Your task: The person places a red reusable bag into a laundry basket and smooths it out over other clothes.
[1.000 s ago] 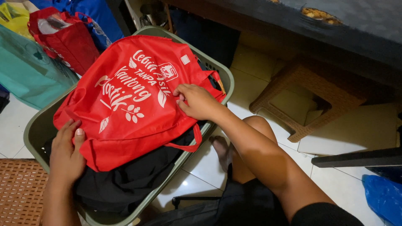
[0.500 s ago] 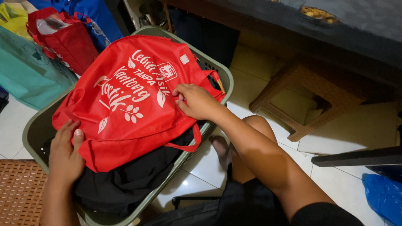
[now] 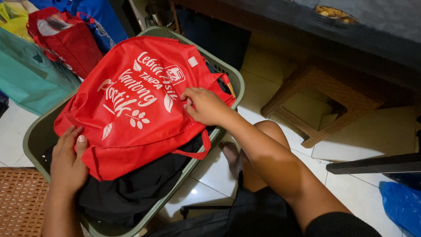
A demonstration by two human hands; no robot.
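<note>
A red cloth tote bag (image 3: pixel 136 105) with white print lies flat across a grey-green plastic basket (image 3: pixel 37 136). Black cloth (image 3: pixel 131 188) fills the basket under it. My right hand (image 3: pixel 204 106) pinches the bag's right edge by its handle. At the bag's lower left corner my left hand (image 3: pixel 68 162) rests with its fingers under the fabric edge and on the black cloth.
More bags stand at the upper left: a smaller red one (image 3: pixel 66 37), a teal one (image 3: pixel 26 74), a blue one (image 3: pixel 94 15). A brown woven stool (image 3: pixel 324 101) sits to the right under a dark table (image 3: pixel 351 26). A brown woven surface (image 3: pixel 19 202) is at lower left. My knee (image 3: pixel 267 136) is beside the basket.
Almost nothing has moved. The red bag's left edge has shifted slightly left, and both hands keep their places.
</note>
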